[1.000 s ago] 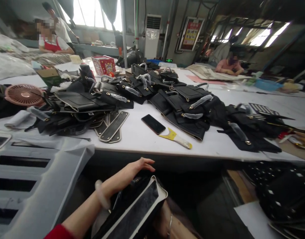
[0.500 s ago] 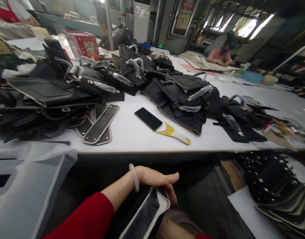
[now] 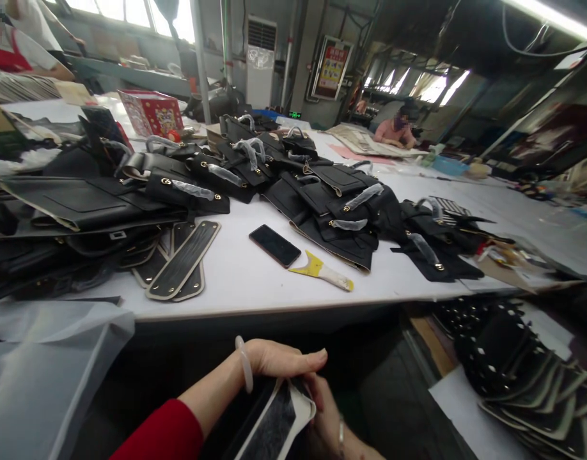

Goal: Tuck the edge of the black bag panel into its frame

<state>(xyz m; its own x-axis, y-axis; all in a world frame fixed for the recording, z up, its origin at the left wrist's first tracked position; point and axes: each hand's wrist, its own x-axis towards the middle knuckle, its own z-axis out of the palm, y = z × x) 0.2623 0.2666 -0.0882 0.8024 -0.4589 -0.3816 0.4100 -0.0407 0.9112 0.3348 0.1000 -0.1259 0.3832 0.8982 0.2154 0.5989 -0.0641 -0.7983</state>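
Note:
Below the table's front edge, a black leather piece with a pale border (image 3: 269,425) is held over the lap. My left hand (image 3: 286,359), with a pale bangle at the wrist, wraps over its upper end, thumb stretched out to the right. My right hand (image 3: 325,412) grips the right side of the same piece, its fingertips partly hidden behind it. On the table lie a black phone (image 3: 275,245) and a yellow and white tool (image 3: 322,270). Long black strips with pale edges (image 3: 183,260) are stacked to the left of the phone.
Black bag parts with wrapped handles (image 3: 332,198) cover much of the white table (image 3: 236,291). Translucent sheeting (image 3: 48,377) hangs at the left, and a pile of black pieces (image 3: 528,377) lies at lower right. A red box (image 3: 152,114) and people are farther back.
The view has tilted up, so the table sits lower and slightly left. My right hand has come up beside the held piece, more of it showing. My left hand keeps its place on the piece.

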